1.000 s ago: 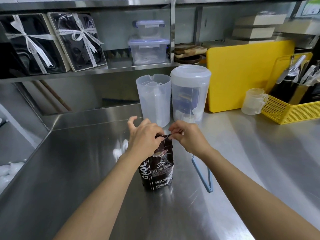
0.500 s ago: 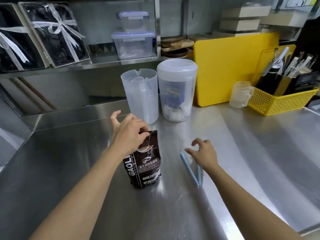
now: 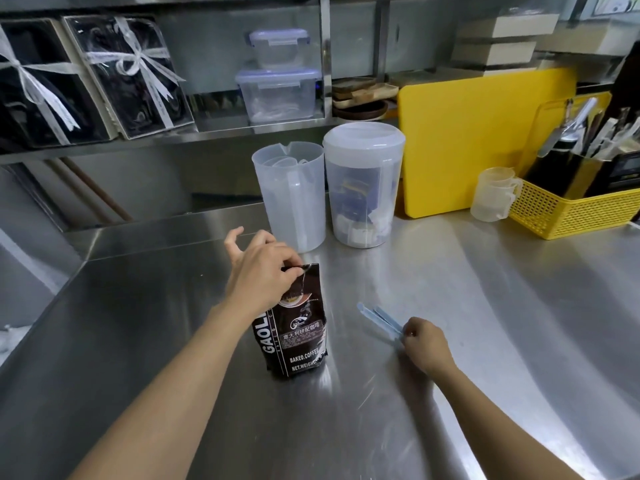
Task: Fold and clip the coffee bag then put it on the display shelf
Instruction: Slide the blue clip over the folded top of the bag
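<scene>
Coffee bag (image 3: 298,327) stands upright, left hand (image 3: 261,277) pinching its folded top (so the fold holds). Right hand (image 3: 426,344) closes fingers on the blue clip (image 3: 381,318).

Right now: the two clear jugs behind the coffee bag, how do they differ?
The left jug is open-topped with a pour spout; the right jug wears a white lid. The left jug holds only nested clear plastic pieces; the right jug holds dark blue packets and white bits. Both are translucent, upright, side by side on the steel counter.
</scene>
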